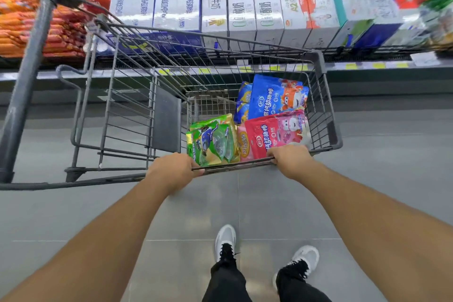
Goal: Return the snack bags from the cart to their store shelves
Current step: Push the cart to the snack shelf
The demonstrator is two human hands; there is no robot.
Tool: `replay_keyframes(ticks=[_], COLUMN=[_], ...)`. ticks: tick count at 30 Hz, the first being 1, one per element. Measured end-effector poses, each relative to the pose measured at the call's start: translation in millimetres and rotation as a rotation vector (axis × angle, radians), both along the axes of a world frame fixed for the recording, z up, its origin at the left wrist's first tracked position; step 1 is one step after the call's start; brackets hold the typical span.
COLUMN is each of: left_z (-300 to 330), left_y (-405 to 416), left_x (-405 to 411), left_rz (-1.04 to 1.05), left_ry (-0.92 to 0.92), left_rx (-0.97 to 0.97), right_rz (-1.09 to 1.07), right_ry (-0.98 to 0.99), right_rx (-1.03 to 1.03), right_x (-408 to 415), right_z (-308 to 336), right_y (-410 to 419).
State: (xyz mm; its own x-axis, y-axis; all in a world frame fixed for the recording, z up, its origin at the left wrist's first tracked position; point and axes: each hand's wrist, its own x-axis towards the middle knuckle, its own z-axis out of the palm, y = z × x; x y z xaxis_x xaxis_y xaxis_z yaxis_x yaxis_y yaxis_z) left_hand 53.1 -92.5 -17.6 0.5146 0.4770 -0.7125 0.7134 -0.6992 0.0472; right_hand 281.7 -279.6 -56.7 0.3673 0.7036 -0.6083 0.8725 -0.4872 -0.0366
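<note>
right now both hands grip the near rim of the cart (321,61). the left hand (172,170) curls its fingers over the rim wire toward the near left corner of the basket, and the right hand (289,157) wraps the same wire toward the near right corner.

inside the basket lie the snack bags. the green bag (212,143) sits against the near rim by the left hand, with a second green one tucked under it. the red bag (272,133) lies beside it at the near right corner, just under the right hand, over a pink bag (241,142) whose edge shows between red and green. the blue bag (274,97) rests at the far right corner, overlapping a darker blue and yellow bag (244,102) on its left.

beyond the cart's far rim runs a shelf (367,65) with yellow price tags, stacked with white milk cartons (241,10). orange and red packs (36,29) fill the shelf's left end. below, two grey shoes (225,240) stand on the grey tiled floor (98,216).
</note>
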Motion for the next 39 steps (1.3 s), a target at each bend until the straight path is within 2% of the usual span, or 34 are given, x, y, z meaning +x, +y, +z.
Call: replay_keyframes(ticks=[13,19,27,39], left_z=[-9,-7,-11,-3], left_y=[-102,-163,-232,-325], left_x=[130,195,273,384], left_rz=[-0.014,-0.038,-0.01,0.038], left_ry=[0.011,0.021,0.01,-0.008], left_rx=[0.04,0.053,-0.01,0.008], right_rz=[-0.082,-0.11,-0.164,-0.163], right_ry=[0.012,0.014,0.021,0.038], right_rx=[0.052,0.013,-0.003,0.005], right_x=[120,184,263,379], right_z=[-12,-11,-5,-5], right_y=[-116,-175,-243,-324])
